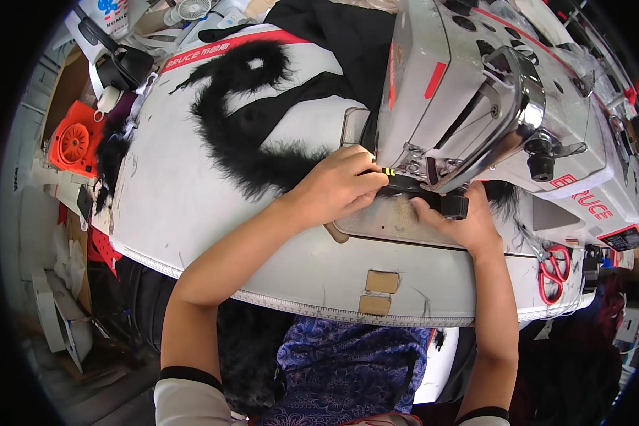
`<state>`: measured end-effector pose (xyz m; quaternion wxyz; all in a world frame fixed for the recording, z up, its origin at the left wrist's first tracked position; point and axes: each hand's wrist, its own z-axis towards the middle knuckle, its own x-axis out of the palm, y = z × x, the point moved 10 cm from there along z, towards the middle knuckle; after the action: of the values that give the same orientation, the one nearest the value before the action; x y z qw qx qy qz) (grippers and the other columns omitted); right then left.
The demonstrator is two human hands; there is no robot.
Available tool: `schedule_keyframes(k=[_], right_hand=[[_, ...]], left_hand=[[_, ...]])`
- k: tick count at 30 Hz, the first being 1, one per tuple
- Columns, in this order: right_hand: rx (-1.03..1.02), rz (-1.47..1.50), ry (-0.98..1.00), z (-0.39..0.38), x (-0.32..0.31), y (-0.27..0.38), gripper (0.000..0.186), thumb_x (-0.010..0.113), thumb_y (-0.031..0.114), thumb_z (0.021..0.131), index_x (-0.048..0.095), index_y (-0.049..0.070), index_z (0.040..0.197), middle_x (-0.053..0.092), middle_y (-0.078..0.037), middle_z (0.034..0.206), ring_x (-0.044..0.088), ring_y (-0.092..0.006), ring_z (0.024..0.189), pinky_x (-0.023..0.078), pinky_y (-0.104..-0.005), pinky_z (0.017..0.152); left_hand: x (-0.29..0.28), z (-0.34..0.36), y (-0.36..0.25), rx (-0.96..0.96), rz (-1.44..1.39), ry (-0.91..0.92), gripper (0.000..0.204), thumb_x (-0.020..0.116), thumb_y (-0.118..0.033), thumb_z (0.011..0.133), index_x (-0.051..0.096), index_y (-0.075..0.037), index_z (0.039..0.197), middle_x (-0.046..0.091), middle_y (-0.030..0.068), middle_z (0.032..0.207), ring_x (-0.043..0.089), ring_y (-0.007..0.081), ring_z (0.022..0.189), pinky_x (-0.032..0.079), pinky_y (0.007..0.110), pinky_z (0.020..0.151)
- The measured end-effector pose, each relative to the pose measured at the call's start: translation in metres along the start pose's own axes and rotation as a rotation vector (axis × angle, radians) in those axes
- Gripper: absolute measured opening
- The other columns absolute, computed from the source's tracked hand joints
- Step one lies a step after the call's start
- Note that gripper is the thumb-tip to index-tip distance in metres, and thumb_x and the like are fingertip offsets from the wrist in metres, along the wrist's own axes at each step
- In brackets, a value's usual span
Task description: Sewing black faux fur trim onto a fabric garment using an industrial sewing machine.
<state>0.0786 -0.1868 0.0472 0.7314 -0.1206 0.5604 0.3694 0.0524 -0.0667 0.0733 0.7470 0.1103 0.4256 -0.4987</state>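
Centrally: one sewing machine [433,78], pale with red markings, standing on a white bench [170,192].

Left hand [346,186]: fingers drawn together, pinching a black strip [407,186] in front of the needle area; a small yellow-and-black piece [388,172] at the fingertips.

Right hand [468,221]: thumb apart from the fingers, beside a black block-shaped part [454,206] under the machine head; fingers partly hidden, so whether they grip cannot be told.

Black feathery trim [216,135]: one length, curved across the bench to the left of the machine, its lower end running to the left hand.

Black fabric [319,42]: loosely heaped behind the trim, up against the machine.

Scissors [554,275]: one pair, red-handled, right of the right hand.

Tan patches [382,282]: two, near the bench's front edge.

Orange device [76,140]: one, beyond the bench's left side.
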Motion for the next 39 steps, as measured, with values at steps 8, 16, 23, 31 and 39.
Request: schedule_keyframes(k=[8, 16, 23, 31, 39], right_hand=[[-0.132, -0.079, -0.036, -0.001, 0.015, 0.008, 0.025, 0.068, 0.009, 0.073, 0.068, 0.018, 0.096, 0.06, -0.01, 0.072, 0.056, -0.0256, 0.064, 0.046, -0.0347, 0.061], [-0.121, -0.056, -0.001, -0.005, 0.022, -0.002, 0.03, 0.068, 0.003, 0.071, 0.067, 0.017, 0.098, 0.059, -0.01, 0.07, 0.056, -0.0252, 0.06, 0.045, -0.0331, 0.057], [-0.168, -0.063, -0.074, -0.009, 0.015, -0.006, 0.03, 0.068, 0.004, 0.071, 0.067, 0.016, 0.099, 0.061, -0.008, 0.073, 0.057, -0.0247, 0.063, 0.047, -0.032, 0.062], [-0.13, -0.205, -0.08, -0.004, 0.01, 0.0, 0.021, 0.067, 0.01, 0.071, 0.067, 0.017, 0.091, 0.063, -0.007, 0.08, 0.059, -0.026, 0.073, 0.047, -0.0356, 0.069], [-0.092, -0.087, -0.109, -0.003, 0.009, -0.009, 0.012, 0.068, 0.012, 0.07, 0.066, 0.016, 0.082, 0.061, -0.007, 0.073, 0.058, -0.028, 0.071, 0.046, -0.0374, 0.067]], left_hand=[[-0.006, -0.001, 0.001, 0.021, 0.137, -0.034, 0.02, 0.064, -0.001, 0.066, 0.055, -0.007, 0.083, 0.053, 0.0037, 0.079, 0.052, 0.0219, 0.076, 0.046, 0.032, 0.065], [-0.008, -0.002, 0.013, -0.085, 0.035, -0.059, 0.017, 0.064, -0.002, 0.066, 0.057, -0.006, 0.081, 0.056, 0.0023, 0.078, 0.052, 0.0203, 0.072, 0.047, 0.03, 0.062], [-0.002, -0.001, 0.004, -0.008, 0.048, -0.042, 0.017, 0.063, -0.004, 0.065, 0.056, -0.007, 0.081, 0.051, 0.0025, 0.072, 0.05, 0.0193, 0.07, 0.047, 0.029, 0.062], [0.004, -0.003, 0.007, 0.031, 0.138, -0.06, 0.019, 0.059, -0.005, 0.063, 0.054, -0.007, 0.081, 0.046, 0.0029, 0.072, 0.049, 0.0188, 0.072, 0.047, 0.029, 0.062], [0.009, -0.001, 0.007, 0.034, 0.158, 0.014, 0.019, 0.058, -0.005, 0.062, 0.052, -0.008, 0.079, 0.042, 0.0025, 0.071, 0.047, 0.0182, 0.072, 0.046, 0.028, 0.061]])
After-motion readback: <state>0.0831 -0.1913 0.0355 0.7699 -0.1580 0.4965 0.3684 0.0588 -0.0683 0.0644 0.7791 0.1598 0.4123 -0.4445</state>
